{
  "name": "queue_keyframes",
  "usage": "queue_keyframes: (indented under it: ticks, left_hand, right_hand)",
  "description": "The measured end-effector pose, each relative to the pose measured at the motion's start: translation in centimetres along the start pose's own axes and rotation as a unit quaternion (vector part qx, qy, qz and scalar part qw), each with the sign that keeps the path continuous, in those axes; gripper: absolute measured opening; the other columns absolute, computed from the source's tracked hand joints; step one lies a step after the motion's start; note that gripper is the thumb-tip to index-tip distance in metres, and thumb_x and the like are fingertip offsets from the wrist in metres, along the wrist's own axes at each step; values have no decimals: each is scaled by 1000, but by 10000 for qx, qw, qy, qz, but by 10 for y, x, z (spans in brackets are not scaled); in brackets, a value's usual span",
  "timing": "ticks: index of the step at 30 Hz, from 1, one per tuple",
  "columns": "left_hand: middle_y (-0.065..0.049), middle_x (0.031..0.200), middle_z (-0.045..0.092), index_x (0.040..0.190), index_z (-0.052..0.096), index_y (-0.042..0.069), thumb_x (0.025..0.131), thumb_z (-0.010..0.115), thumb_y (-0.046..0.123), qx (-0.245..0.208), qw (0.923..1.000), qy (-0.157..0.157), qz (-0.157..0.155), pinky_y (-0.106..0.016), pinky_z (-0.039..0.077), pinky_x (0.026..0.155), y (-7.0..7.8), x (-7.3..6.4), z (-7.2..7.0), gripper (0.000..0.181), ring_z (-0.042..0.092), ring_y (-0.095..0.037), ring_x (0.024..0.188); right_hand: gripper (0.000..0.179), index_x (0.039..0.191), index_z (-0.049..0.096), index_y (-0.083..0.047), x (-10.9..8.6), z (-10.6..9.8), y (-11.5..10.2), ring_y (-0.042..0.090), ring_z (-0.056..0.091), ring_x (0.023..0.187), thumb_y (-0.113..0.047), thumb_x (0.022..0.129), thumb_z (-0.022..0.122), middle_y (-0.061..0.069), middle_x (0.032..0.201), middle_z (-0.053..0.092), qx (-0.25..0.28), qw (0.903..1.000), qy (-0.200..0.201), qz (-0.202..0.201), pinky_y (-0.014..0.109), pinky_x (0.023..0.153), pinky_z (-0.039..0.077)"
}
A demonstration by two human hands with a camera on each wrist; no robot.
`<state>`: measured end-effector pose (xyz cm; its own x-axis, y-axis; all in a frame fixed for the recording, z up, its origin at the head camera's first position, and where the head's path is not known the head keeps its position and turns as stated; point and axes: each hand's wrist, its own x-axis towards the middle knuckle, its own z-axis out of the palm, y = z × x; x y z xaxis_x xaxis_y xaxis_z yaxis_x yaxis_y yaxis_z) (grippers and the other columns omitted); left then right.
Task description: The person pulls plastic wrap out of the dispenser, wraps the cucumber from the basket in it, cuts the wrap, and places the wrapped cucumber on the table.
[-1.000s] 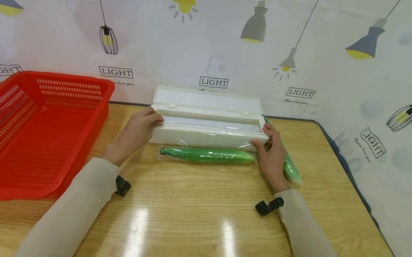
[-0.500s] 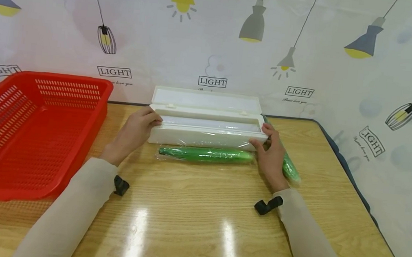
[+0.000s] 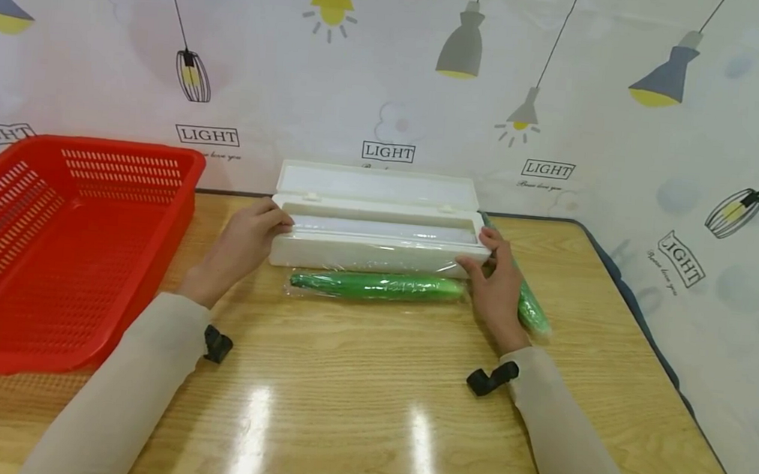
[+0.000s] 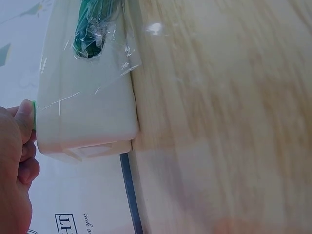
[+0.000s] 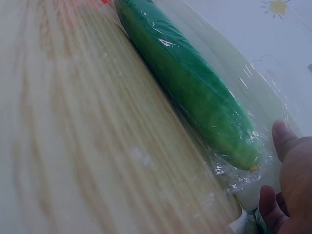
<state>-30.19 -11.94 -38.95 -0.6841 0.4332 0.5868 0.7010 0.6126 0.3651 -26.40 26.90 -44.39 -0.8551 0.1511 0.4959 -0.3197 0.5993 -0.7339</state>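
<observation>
A white cling film box [image 3: 378,258] stands at the back of the table with its lid [image 3: 377,186] raised and the film roll [image 3: 380,228] showing inside. Clear film hangs down its front to a wrapped cucumber [image 3: 375,286] lying along the base. At the left end, my left hand [image 3: 244,236] pinches a small green tab [image 4: 34,114] on the box's upper edge, mostly covered by the thumb. My right hand [image 3: 499,293] holds the right end, thumb on the front face. Behind that hand lies a second wrapped cucumber [image 3: 533,311], partly hidden.
A red plastic basket [image 3: 182,208] stands on the left of the wooden table [image 3: 338,399]. Close behind the box rises a wall covering [image 3: 337,98] printed with lamps. The table's right edge slants away beyond the second cucumber.
The head view has shifted slightly, so everything sits a little further left. Both hands keep their places on the box, and the film and cucumbers look the same.
</observation>
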Motion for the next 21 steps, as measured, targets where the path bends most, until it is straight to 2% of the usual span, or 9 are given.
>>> queue_keyframes:
  ticks: [6, 13, 21]
  left_hand:
    - [-17, 97, 59, 92, 67, -6, 86, 66, -6, -3, 9999, 56, 112, -43, 52, 80, -1, -1, -1, 7, 57, -31, 86]
    - [-17, 96, 59, 91, 67, -5, 85, 67, -7, 34, 9998, 95, 168, -43, 52, 78, -2, -2, -2, 6, 57, -31, 85]
    - [-16, 91, 58, 87, 67, -5, 83, 68, -9, 107, 9990, 257, 363, -42, 52, 74, -3, -2, -2, 5, 57, -30, 80]
  right_hand:
    - [51, 130, 49, -1, 0, 0, 0, 26, 57, 102, -20, 87, 69, 4, 146, 41, 33, 10000, 11, -81, 25, 80, 43]
    - [51, 129, 49, -2, 0, 1, 0, 24, 56, 103, -23, 87, 69, -3, 146, 41, 45, 10000, 10, 24, 27, 82, 43]
    - [50, 129, 49, -3, 0, 1, 0, 24, 57, 101, -21, 87, 69, 1, 146, 42, 34, 10000, 57, -45, 21, 79, 42]
